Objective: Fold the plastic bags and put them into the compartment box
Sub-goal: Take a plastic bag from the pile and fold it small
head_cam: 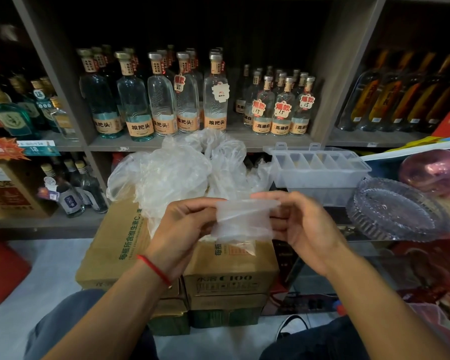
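Note:
I hold a partly folded clear plastic bag (242, 220) between both hands, above the cardboard boxes. My left hand (185, 229) pinches its left edge, and my right hand (302, 222) grips its right edge. Behind it a loose heap of crumpled clear plastic bags (172, 172) lies on the boxes. The clear compartment box (320, 167) stands open at the upper right, its lid tipped back; several divided slots show, and I cannot tell what is inside them.
Stacked cardboard boxes (120, 253) stand between my knees. Shelves of glass bottles (164, 100) fill the background. A clear glass dish (398, 209) and a purple balloon-like object (434, 170) sit to the right of the box. A red box (3, 266) stands on the floor at left.

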Demonstrator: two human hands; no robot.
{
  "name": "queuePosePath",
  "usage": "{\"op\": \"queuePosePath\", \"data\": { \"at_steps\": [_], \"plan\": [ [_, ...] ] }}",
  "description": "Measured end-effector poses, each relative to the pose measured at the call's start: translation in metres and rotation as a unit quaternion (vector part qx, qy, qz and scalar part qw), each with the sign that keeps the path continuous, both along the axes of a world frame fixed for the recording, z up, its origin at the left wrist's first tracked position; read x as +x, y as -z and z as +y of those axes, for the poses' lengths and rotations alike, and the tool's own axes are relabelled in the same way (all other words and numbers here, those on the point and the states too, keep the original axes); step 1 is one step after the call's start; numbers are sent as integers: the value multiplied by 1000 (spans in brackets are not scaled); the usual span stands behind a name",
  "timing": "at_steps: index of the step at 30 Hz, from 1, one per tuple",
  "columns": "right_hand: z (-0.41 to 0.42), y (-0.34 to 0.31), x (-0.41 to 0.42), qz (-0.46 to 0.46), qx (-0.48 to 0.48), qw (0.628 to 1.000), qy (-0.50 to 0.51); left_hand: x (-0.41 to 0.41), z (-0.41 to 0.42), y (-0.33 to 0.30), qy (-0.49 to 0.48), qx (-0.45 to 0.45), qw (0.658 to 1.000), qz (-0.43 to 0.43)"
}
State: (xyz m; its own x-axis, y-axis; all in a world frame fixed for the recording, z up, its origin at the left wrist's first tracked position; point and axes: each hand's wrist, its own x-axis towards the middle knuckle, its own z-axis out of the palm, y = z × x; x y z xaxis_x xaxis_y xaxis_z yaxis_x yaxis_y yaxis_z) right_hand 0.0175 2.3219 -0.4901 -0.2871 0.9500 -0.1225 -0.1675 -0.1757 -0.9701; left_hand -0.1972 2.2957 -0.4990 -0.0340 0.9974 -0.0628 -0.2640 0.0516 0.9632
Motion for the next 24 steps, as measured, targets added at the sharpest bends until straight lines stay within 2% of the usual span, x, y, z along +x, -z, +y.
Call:
{"op": "queuePosePath", "data": {
  "at_steps": [3,7,10,12,15,16,18,21,24],
  "plan": [
    [0,1,-2,-21,-29,999,-28,3,-1,3,-33,95,989,111],
    [-4,7,-15,-33,-22,999,-36,5,-2,8,-60,157,967,191],
    [-4,11,-19,-45,11,999,4,7,-4,9,-50,133,978,150],
    [-3,12,-17,-79,50,995,29,8,-3,8,-11,54,997,59],
    [-1,13,-14,-127,109,984,66,3,2,4,65,-67,995,-42],
    [-1,14,-14,-140,124,979,77,2,3,5,91,-73,992,-46],
    [0,14,-15,-164,151,970,94,4,2,6,125,-49,991,9],
    [1,16,-15,-173,168,966,93,10,0,12,92,1,990,110],
    [0,18,-15,-146,163,972,91,9,1,15,48,16,992,112]
  ]
}}
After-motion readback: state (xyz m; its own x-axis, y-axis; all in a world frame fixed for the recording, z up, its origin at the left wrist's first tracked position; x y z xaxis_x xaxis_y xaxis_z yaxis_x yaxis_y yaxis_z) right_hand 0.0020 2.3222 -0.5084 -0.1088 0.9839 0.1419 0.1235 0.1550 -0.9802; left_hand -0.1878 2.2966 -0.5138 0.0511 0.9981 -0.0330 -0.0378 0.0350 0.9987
